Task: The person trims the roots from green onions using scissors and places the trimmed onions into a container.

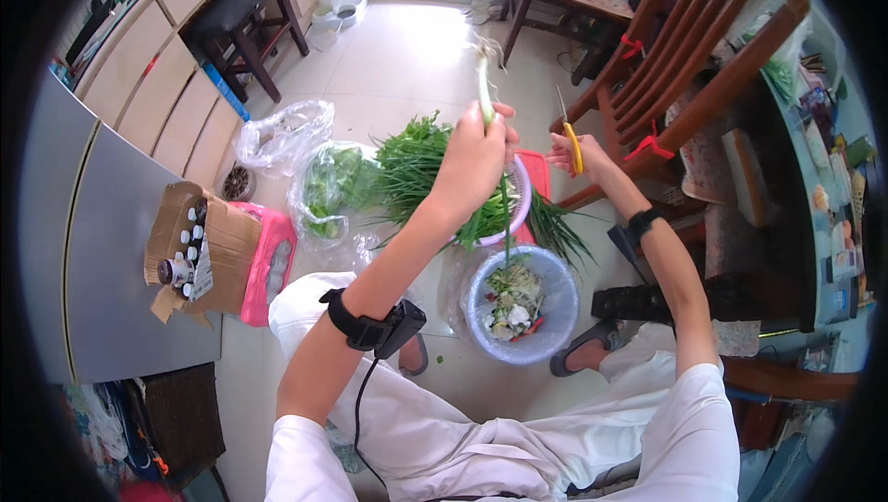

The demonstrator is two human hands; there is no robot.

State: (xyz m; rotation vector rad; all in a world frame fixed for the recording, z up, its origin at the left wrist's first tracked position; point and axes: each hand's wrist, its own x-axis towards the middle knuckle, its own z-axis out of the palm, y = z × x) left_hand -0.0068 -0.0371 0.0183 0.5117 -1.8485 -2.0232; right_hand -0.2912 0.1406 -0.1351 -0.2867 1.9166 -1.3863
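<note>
My left hand (pixel 472 155) grips a green onion (pixel 484 85), its white, rooted end pointing up and away from me. A green leaf hangs below that hand towards the lined waste bin (pixel 562 294). In my right hand (pixel 588 155) are scissors with yellow handles (pixel 573 148); the blades point away and look nearly closed. The scissors are apart from the onion. Beneath my left hand, a lilac plastic basket (pixel 525 190) holds long green stalks (pixel 409 179) and leafy herbs (pixel 423 140). Vegetable scraps (pixel 517 301) lie inside the bin.
Clear plastic bags, one with leafy greens (pixel 340 176), lie left of the basket. A cardboard box of bottles (pixel 208 245) stands by a pink pack (pixel 267 266). A wooden chair (pixel 645 72) is close on the right. A dark stool (pixel 239 9) stands farther left.
</note>
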